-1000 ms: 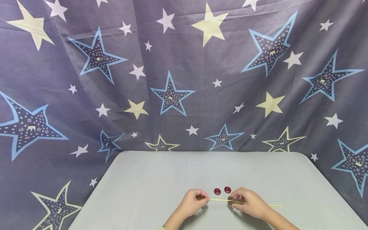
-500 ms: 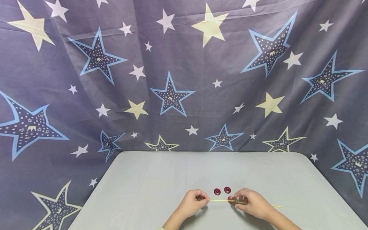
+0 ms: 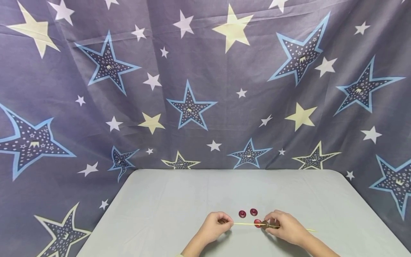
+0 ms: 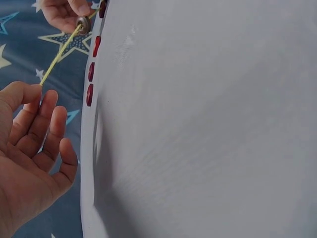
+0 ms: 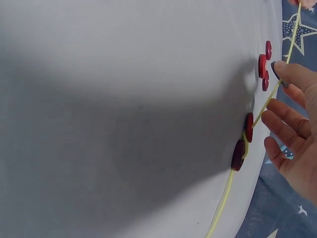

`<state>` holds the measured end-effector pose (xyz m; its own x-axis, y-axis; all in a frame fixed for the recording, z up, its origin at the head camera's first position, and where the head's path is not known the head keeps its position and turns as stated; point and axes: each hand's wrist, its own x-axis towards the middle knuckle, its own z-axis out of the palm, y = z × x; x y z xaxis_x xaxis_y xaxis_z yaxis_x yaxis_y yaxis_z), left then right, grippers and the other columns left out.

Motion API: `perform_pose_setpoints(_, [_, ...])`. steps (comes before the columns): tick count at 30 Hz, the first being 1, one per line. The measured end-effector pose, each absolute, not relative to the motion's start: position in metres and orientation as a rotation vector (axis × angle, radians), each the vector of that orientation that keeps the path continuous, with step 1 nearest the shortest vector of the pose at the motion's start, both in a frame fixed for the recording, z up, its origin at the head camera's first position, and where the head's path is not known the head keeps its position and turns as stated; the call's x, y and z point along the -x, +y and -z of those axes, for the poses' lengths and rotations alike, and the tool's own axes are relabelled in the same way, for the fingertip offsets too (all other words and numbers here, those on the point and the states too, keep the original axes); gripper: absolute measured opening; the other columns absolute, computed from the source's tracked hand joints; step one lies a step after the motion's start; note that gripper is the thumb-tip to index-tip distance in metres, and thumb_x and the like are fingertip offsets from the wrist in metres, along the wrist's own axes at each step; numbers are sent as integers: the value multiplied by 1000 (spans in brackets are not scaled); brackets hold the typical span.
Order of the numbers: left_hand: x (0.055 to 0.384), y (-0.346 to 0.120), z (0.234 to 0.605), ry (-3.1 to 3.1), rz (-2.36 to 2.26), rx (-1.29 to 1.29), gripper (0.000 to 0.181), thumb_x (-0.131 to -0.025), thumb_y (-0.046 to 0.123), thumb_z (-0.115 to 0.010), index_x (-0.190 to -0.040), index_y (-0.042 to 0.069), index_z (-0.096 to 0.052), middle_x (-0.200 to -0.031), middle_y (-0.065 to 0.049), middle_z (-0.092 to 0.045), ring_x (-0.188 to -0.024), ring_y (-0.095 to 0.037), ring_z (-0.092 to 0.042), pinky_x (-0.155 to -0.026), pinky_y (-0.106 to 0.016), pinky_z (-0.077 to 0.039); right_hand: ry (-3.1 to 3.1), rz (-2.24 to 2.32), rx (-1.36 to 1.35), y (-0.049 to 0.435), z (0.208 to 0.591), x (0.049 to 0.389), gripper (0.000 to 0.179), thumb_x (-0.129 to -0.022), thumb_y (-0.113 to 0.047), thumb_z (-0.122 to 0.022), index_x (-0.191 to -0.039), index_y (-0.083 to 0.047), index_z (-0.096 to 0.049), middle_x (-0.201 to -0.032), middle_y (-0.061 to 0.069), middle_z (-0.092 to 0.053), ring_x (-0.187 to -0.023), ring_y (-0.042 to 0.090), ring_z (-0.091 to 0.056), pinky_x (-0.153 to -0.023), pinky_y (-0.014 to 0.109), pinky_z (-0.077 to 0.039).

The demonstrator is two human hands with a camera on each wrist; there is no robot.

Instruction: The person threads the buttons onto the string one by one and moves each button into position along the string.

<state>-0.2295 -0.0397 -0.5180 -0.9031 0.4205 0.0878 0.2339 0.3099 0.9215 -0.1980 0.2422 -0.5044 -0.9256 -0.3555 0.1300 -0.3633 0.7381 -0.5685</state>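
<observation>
Easing rightward along the yellow cord (image 4: 59, 56) now, with the brown button (image 4: 85, 24) pinched at the fingertips of the right hand (image 3: 284, 226) — apparently threaded through the middle, going by the left wrist view. Drawn clear of the loose red button (image 3: 257, 221) on the pale table (image 3: 179, 200), leaving it uncovered and just beside, after being partly blocked half a second ago. No shift on the other side: cord gripped in the left hand (image 3: 215, 225), thumb to finger, and held taut between the two hands. Farther along, past the right hand and apparently strung already: a bright red strung button (image 5: 249, 128) and a plum strung button (image 5: 238, 155). Meaning, by judgement: closer now to that pair, with some cord left between. Loose beyond and unmoved — the left maroon button (image 3: 242, 214) and the right maroon button (image 3: 253, 212), near each other, not touching.
</observation>
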Motion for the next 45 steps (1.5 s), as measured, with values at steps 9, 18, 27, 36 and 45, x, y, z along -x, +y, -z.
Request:
perform_pose_setpoints(9, [229,-40,518,2400,-1637,-606,7,-81,15,-69,-80,8,-69,-72,2,-65,-63,-1,-52,-58,-17,-45,-2921,-957,-590,246,505,197,21,-77,-22,-74,-95,-14,-66,-79,-10,-57,-65,-1,-46,-56,19,-39])
perform_pose_setpoints(18, [229,-41,518,2399,-1634,-607,7,-81,14,-69,-80,7,-69,-72,2,-65,-63,-2,-52,-58,-17,-45,-2925,-940,-579,251,507,196,21,-77,-22,-74,-95,-15,-66,-79,-10,-57,-65,-3,-44,-57,19,-39])
perform_pose_setpoints(27, [228,-41,516,2390,-1633,-606,7,-81,15,-69,-80,7,-69,-72,2,-65,-62,-2,-52,-58,-17,-45,-2917,-884,-576,255,509,196,21,-76,-21,-75,-93,-14,-66,-78,-10,-55,-66,-3,-43,-57,20,-39])
perform_pose_setpoints(36, [229,-43,515,2388,-1637,-633,7,-80,13,-68,-80,6,-69,-71,3,-64,-62,0,-52,-58,-17,-45,-2882,-853,-609,258,511,195,22,-75,-23,-76,-92,-14,-66,-76,-12,-54,-67,-2,-44,-58,21,-39])
perform_pose_setpoints(45, [229,-43,517,2378,-1626,-631,8,-80,13,-68,-80,5,-69,-70,4,-64,-61,0,-52,-57,-16,-44,-2875,-799,-617,260,512,197,21,-75,-23,-76,-91,-15,-67,-77,-14,-54,-68,-2,-44,-59,22,-39])
